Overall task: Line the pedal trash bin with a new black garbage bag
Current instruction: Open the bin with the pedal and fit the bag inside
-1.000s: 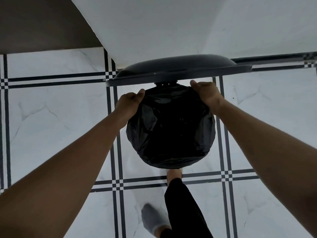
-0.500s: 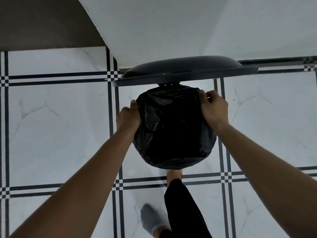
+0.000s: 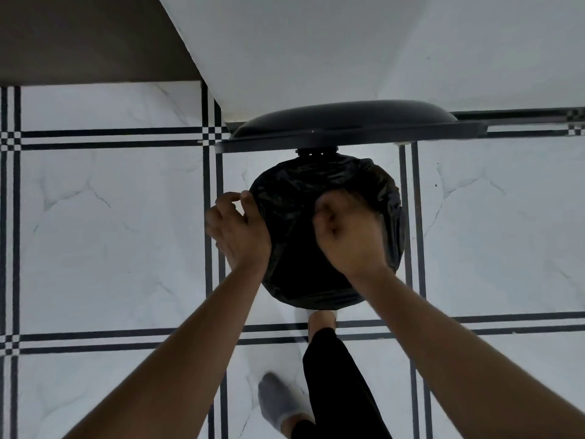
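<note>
The pedal trash bin stands on the tiled floor with its dark lid [image 3: 348, 122] tipped up against the wall. A black garbage bag [image 3: 291, 201] covers the round rim and hides the bin's body. My left hand [image 3: 237, 229] grips the bag's edge at the left side of the rim, thumb and forefinger near the top. My right hand [image 3: 348, 236] is blurred over the middle of the opening, its fingers curled into a fist against the plastic. What it holds, if anything, does not show.
A foot [image 3: 321, 321] on a black-trousered leg presses at the bin's front base, where the pedal is hidden. The other foot, in a grey sock [image 3: 278, 403], stands on the white tiles behind. A white wall corner [image 3: 316, 42] rises right behind the lid.
My right hand left the right rim and moved over the middle of the opening, curling into a fist. My left hand slid down the left rim.
</note>
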`<control>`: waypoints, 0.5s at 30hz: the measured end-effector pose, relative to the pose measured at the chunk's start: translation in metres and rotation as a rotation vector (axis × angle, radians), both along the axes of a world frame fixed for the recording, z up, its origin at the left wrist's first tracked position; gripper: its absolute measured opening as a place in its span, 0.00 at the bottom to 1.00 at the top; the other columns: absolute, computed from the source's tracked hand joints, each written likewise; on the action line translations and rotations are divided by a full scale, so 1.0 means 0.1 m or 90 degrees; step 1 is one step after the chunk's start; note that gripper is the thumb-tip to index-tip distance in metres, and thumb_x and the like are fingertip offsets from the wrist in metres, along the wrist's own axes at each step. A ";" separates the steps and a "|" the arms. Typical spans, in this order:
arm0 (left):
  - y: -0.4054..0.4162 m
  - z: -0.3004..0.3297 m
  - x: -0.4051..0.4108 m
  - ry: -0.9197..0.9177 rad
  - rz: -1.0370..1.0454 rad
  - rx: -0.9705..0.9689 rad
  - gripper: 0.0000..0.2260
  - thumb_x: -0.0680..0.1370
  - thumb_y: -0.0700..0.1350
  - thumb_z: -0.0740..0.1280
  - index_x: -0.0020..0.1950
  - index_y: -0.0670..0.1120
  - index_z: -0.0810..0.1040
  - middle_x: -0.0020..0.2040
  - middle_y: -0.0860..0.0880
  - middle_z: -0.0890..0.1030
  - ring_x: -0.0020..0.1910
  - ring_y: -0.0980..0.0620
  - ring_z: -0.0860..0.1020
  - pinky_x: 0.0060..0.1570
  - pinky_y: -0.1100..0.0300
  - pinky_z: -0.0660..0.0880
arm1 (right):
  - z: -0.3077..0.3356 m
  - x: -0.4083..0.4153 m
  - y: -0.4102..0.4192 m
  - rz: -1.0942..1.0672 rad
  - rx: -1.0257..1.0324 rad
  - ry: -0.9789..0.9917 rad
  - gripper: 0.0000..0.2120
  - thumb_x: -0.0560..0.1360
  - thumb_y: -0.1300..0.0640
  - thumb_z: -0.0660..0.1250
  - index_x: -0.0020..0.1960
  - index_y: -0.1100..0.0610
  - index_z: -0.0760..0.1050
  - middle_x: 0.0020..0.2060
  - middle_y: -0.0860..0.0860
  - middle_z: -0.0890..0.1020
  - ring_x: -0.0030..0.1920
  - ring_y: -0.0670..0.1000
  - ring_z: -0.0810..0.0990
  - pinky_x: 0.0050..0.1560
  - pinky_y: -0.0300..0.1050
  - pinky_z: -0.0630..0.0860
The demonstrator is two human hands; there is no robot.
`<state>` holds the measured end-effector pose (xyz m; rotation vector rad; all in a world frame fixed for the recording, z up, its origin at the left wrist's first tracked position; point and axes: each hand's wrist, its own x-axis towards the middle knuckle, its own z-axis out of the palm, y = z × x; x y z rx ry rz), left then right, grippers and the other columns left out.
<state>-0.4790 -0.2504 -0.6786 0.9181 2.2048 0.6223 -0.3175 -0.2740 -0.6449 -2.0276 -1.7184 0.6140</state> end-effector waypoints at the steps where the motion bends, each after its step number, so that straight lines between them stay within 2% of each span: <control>1: -0.06 -0.01 0.03 0.030 -0.004 0.002 0.16 0.83 0.57 0.57 0.63 0.49 0.75 0.64 0.45 0.73 0.65 0.42 0.69 0.60 0.44 0.71 | -0.13 -0.15 -0.07 0.059 -0.131 -0.019 0.11 0.75 0.53 0.62 0.53 0.53 0.80 0.47 0.53 0.82 0.50 0.56 0.81 0.45 0.45 0.78; 3: -0.16 -0.03 0.09 0.041 -0.030 -0.003 0.15 0.84 0.56 0.57 0.64 0.50 0.75 0.64 0.43 0.72 0.63 0.41 0.69 0.57 0.47 0.70 | -0.44 -0.33 -0.07 0.118 -0.422 -0.114 0.17 0.76 0.51 0.62 0.62 0.53 0.78 0.59 0.55 0.79 0.63 0.60 0.76 0.56 0.52 0.79; 4: -0.19 -0.06 0.11 0.035 -0.043 -0.002 0.15 0.84 0.56 0.58 0.66 0.50 0.75 0.65 0.43 0.72 0.64 0.41 0.69 0.56 0.50 0.67 | -0.58 -0.37 -0.03 0.134 -0.526 -0.144 0.19 0.77 0.52 0.61 0.66 0.55 0.76 0.64 0.57 0.77 0.67 0.62 0.73 0.61 0.54 0.77; 6: -0.22 -0.10 0.14 0.029 -0.055 0.011 0.16 0.85 0.55 0.57 0.68 0.50 0.74 0.65 0.43 0.72 0.66 0.42 0.68 0.54 0.53 0.64 | -0.81 -0.36 0.08 0.139 -0.657 -0.138 0.19 0.81 0.55 0.58 0.70 0.59 0.73 0.69 0.59 0.74 0.70 0.62 0.71 0.65 0.55 0.73; 10: -0.25 -0.17 0.15 0.026 -0.035 0.028 0.16 0.85 0.55 0.57 0.69 0.51 0.74 0.64 0.45 0.72 0.64 0.47 0.67 0.54 0.56 0.63 | -1.11 -0.37 0.22 0.221 -0.737 -0.197 0.21 0.86 0.57 0.51 0.76 0.62 0.65 0.75 0.60 0.68 0.74 0.60 0.67 0.73 0.54 0.66; 12: -0.25 -0.18 0.15 0.015 -0.013 0.031 0.15 0.85 0.54 0.57 0.68 0.51 0.75 0.63 0.46 0.72 0.60 0.51 0.65 0.53 0.57 0.64 | -1.23 -0.36 0.24 0.246 -0.756 -0.208 0.20 0.86 0.57 0.52 0.75 0.63 0.66 0.74 0.60 0.69 0.74 0.61 0.68 0.72 0.55 0.66; 15: -0.25 -0.21 0.14 -0.006 0.008 0.043 0.14 0.85 0.54 0.58 0.67 0.52 0.75 0.62 0.47 0.72 0.59 0.55 0.63 0.55 0.56 0.65 | -1.34 -0.34 0.23 0.175 -0.763 -0.142 0.20 0.84 0.61 0.53 0.74 0.67 0.67 0.73 0.63 0.69 0.73 0.61 0.67 0.73 0.51 0.63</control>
